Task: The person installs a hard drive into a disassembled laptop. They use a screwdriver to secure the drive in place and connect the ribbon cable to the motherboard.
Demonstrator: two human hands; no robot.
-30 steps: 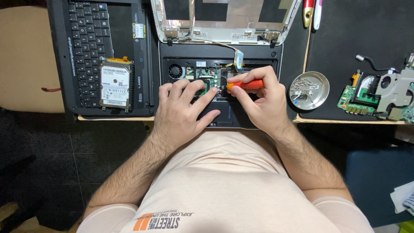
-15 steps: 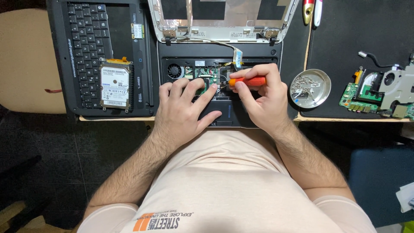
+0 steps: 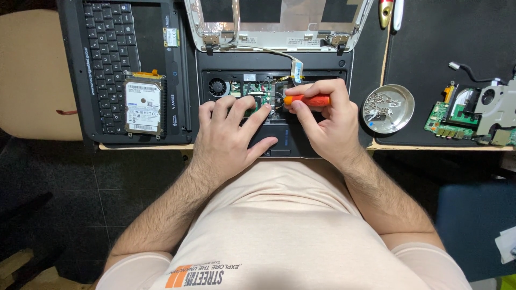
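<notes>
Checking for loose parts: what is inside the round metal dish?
The dish holds a pile of small screws on its left side. Anything beneath that pile is covered. The right hand is beside it, apart.

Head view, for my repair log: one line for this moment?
left hand: on open laptop | right hand: holds orange screwdriver | tip: at board

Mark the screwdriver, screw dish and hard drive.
screwdriver (image 3: 309, 100), head view, orange handle
screw dish (image 3: 402, 96), head view, right rim
hard drive (image 3: 142, 107), head view, label face
</notes>
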